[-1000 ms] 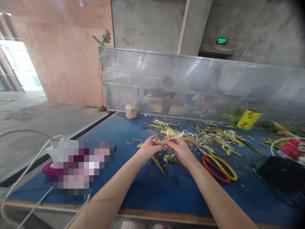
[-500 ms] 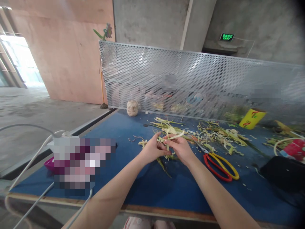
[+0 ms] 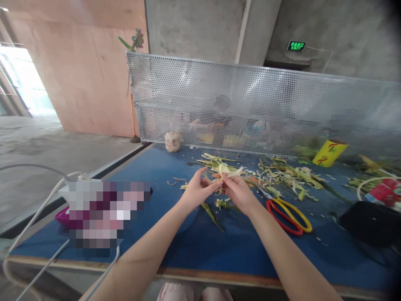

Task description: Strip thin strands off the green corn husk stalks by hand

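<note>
Both hands meet over the middle of the blue table, pinching a pale green-white plant strip [image 3: 223,169] between their fingertips. My left hand [image 3: 200,188] closes thumb against fingers on the strip's left part. My right hand [image 3: 237,188] grips it from the other side, a whitish end sticking out above the knuckles. Below the hands lie green plant pieces [image 3: 213,217] with small buds. Behind them spreads a bundle of pale leaf strips [image 3: 213,161]. Scissors [image 3: 290,215] with one red and one yellow handle rest right of my right hand, blades toward the plant scraps [image 3: 288,175].
A perforated metal screen [image 3: 200,96] runs along the blue table's [image 3: 188,246] far edge. A wrapped roll [image 3: 172,141] stands at the back left, a yellow roll [image 3: 330,153] at the back right. At right is a black object [image 3: 369,223]; white cables [image 3: 46,205] lie left.
My hands have drawn closer together, fingertips now touching around the strip. The strip is bent into a loop above them, and the budded pieces below show more. The view has shifted slightly.
</note>
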{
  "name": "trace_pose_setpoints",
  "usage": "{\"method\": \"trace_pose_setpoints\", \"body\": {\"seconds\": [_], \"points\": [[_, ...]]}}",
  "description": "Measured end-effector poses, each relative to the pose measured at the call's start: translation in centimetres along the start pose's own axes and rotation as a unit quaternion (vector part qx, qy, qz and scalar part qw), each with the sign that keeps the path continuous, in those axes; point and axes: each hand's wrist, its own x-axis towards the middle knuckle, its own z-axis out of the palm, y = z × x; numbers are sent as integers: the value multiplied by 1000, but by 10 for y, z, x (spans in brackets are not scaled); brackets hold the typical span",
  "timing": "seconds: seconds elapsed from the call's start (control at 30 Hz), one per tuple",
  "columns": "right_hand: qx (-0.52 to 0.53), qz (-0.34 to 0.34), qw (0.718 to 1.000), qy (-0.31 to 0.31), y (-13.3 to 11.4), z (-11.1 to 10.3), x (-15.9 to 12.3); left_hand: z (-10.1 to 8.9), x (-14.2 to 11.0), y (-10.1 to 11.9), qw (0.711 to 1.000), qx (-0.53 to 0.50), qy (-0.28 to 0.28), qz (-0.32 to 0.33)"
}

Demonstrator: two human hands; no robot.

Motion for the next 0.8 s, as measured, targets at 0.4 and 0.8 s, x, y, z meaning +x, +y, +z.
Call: {"method": "trace_pose_setpoints", "body": {"seconds": [0.4, 0.8], "points": [[-120, -36, 992, -11, 6, -3, 3, 0, -1, 2, 1000, 0, -15, -2], [-7, -18, 999, 29, -2, -4, 3, 2, -2, 8, 994, -46, -85, 57]]}}
